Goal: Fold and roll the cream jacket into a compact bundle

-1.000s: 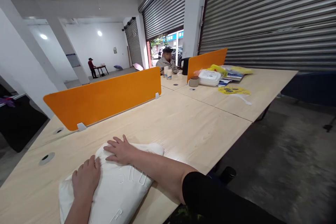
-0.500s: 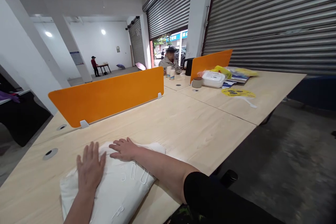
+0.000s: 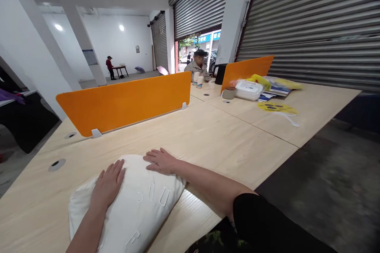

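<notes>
Step in hand: you are pressing 1 white pillow flat; it lies at the near edge of the table.
Left hand: grip released, palm down on the pillow's middle.
Right hand: grip released, fingers spread on its far end.
Next move, judged: calls for even pressure from both palms.
Count: 2 orange dividers, 1 yellow fan, 1 white box, 2 other people.
</notes>
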Demonstrator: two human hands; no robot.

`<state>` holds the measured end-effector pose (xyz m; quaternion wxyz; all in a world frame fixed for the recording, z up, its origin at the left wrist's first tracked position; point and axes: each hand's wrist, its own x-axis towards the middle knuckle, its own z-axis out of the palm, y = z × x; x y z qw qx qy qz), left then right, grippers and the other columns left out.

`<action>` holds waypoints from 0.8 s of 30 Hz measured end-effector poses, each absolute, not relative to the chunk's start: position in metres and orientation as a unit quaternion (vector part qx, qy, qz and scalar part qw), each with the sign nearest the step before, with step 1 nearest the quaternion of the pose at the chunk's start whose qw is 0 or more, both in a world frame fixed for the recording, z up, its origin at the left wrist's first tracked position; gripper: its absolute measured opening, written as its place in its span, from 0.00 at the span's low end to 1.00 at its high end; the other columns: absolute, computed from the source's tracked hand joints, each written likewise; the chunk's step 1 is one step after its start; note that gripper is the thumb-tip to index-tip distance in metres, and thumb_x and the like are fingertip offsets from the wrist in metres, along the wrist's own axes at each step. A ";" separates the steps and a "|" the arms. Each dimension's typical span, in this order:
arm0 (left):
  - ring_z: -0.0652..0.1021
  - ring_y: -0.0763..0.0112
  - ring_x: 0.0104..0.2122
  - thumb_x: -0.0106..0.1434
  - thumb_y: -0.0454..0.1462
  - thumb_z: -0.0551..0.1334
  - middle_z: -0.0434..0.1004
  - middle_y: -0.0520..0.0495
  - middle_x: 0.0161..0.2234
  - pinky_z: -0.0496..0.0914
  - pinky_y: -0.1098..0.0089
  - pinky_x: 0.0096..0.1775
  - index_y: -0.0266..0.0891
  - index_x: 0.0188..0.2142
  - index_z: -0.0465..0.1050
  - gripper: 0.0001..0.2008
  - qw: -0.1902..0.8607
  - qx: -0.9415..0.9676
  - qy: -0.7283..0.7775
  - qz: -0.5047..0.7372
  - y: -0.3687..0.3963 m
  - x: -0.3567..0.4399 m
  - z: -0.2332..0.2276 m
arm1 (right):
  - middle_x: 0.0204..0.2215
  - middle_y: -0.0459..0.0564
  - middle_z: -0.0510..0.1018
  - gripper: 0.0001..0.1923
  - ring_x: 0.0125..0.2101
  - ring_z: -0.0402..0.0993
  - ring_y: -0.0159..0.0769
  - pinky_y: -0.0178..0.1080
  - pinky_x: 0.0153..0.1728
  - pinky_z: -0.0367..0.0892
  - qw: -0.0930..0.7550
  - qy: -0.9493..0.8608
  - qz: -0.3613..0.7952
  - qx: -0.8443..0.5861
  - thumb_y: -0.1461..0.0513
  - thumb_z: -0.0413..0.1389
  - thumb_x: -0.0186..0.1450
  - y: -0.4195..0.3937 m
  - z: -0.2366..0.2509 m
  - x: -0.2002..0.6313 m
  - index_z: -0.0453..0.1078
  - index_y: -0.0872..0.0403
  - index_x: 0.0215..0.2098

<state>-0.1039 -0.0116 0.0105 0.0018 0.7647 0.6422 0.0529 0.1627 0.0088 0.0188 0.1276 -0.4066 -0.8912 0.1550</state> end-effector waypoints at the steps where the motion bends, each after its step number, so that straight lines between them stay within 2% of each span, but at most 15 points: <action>1: 0.56 0.64 0.65 0.69 0.45 0.40 0.53 0.50 0.66 0.50 0.54 0.63 0.45 0.66 0.52 0.27 0.000 0.764 0.643 0.054 -0.011 -0.104 0.010 | 0.64 0.52 0.59 0.28 0.64 0.49 0.45 0.58 0.61 0.44 0.128 -0.892 0.158 -0.403 0.46 0.41 0.71 0.009 0.017 0.164 0.55 0.47 0.65; 6: 0.58 0.63 0.64 0.69 0.45 0.40 0.55 0.49 0.65 0.52 0.53 0.62 0.44 0.65 0.53 0.27 -0.013 0.768 0.638 0.054 -0.012 -0.104 0.010 | 0.65 0.54 0.56 0.29 0.64 0.48 0.46 0.62 0.60 0.41 0.146 -0.879 0.173 -0.419 0.46 0.43 0.70 0.009 0.027 0.151 0.56 0.47 0.64; 11: 0.59 0.62 0.64 0.69 0.45 0.41 0.56 0.48 0.65 0.53 0.53 0.62 0.43 0.65 0.54 0.27 -0.026 0.772 0.632 0.064 -0.011 -0.108 0.006 | 0.67 0.51 0.50 0.34 0.66 0.39 0.48 0.65 0.61 0.34 0.157 -0.905 0.162 -0.360 0.40 0.43 0.67 -0.016 0.034 0.121 0.51 0.45 0.66; 15: 0.61 0.61 0.62 0.68 0.44 0.41 0.58 0.46 0.64 0.55 0.53 0.61 0.42 0.64 0.57 0.27 -0.045 0.780 0.619 0.074 -0.007 -0.110 0.005 | 0.68 0.51 0.49 0.34 0.66 0.39 0.51 0.63 0.61 0.39 0.126 -0.925 0.140 -0.329 0.40 0.42 0.67 -0.030 0.025 0.105 0.52 0.44 0.66; 19: 0.61 0.59 0.62 0.67 0.45 0.42 0.60 0.43 0.63 0.55 0.50 0.60 0.39 0.62 0.60 0.28 -0.070 0.781 0.615 0.077 -0.020 -0.123 0.001 | 0.67 0.51 0.49 0.32 0.66 0.40 0.51 0.64 0.61 0.41 0.122 -0.926 0.138 -0.330 0.42 0.42 0.68 -0.030 0.025 0.106 0.54 0.45 0.65; 23: 0.62 0.55 0.62 0.67 0.44 0.42 0.62 0.47 0.62 0.57 0.43 0.58 0.47 0.60 0.63 0.26 -0.073 0.782 0.611 0.101 -0.062 -0.172 -0.024 | 0.67 0.51 0.50 0.32 0.66 0.42 0.52 0.65 0.60 0.42 0.128 -0.926 0.141 -0.326 0.42 0.44 0.67 -0.028 0.026 0.107 0.55 0.45 0.65; 24: 0.64 0.56 0.61 0.67 0.43 0.42 0.65 0.49 0.61 0.60 0.46 0.58 0.50 0.58 0.66 0.25 -0.074 0.800 0.583 0.122 -0.074 -0.185 -0.033 | 0.67 0.51 0.51 0.32 0.65 0.42 0.53 0.65 0.60 0.42 0.131 -0.926 0.140 -0.324 0.42 0.44 0.67 -0.027 0.025 0.106 0.55 0.46 0.65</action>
